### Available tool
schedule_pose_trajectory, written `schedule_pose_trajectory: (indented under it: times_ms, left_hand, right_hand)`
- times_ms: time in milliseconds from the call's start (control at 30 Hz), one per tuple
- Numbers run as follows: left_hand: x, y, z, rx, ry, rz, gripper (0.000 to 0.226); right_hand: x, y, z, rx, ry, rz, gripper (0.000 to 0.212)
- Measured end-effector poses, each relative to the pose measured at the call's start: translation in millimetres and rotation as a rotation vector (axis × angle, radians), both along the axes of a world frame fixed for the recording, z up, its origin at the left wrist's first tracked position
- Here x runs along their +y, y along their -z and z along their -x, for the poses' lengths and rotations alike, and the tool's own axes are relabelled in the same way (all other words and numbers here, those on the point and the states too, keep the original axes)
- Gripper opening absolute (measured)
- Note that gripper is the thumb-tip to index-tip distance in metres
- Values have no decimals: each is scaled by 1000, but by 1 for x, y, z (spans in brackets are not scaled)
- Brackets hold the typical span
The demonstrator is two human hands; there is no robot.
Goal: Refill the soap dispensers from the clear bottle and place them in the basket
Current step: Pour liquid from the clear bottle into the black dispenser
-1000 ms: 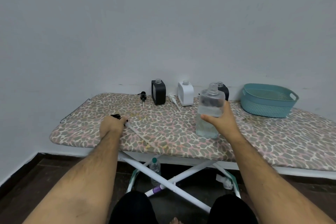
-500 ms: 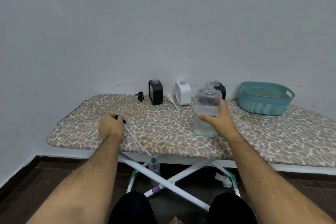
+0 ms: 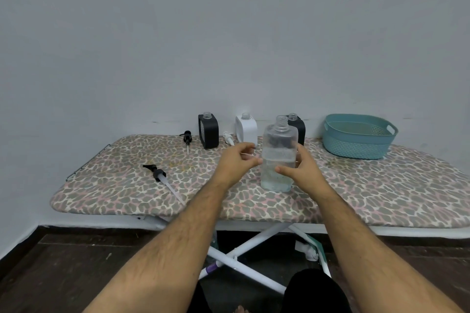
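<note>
The clear bottle (image 3: 279,150), uncapped and about half full of clear liquid, stands upright on the ironing board (image 3: 356,190). My right hand (image 3: 298,169) grips its right side. My left hand (image 3: 239,157) hovers just left of the bottle with fingers curled and holds nothing. Three uncapped dispensers stand along the far edge: a black one (image 3: 209,131), a white one (image 3: 246,128), and another black one (image 3: 297,126) partly hidden behind the bottle. The teal basket (image 3: 356,138) sits at the far right.
A black pump head with a long tube (image 3: 162,180) lies on the board's left part. A second black pump (image 3: 187,138) and a white pump (image 3: 228,138) lie near the dispensers. White crossed legs (image 3: 244,256) and a dark floor lie below.
My left hand let go of the black pump with the long tube, which now lies on the board, and moved right to the clear bottle. My right hand keeps its hold on the bottle.
</note>
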State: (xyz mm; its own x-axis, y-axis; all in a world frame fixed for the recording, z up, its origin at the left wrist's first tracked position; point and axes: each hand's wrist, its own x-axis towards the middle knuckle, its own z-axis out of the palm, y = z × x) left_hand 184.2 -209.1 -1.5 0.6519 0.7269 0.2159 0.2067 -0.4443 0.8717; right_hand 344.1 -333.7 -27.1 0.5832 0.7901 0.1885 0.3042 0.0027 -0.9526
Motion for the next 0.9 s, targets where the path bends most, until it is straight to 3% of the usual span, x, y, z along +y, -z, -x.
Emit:
schedule_pose_trajectory:
  times_ms: [167, 533, 833, 900]
  left_hand:
    - [-11, 5, -20, -63, 98, 132, 70]
    - [-44, 7, -64, -155, 122, 161, 62]
    - [-47, 12, -72, -141, 115, 159, 72]
    - [-44, 13, -67, -134, 97, 164, 73]
  right_hand:
    - [-4, 3, -1, 17, -30, -4, 64]
    - [-36, -3, -36, 14, 27, 38, 59]
    - [-46, -9, -40, -25, 23, 66, 72]
    - [-42, -12, -34, -110, 151, 27, 80]
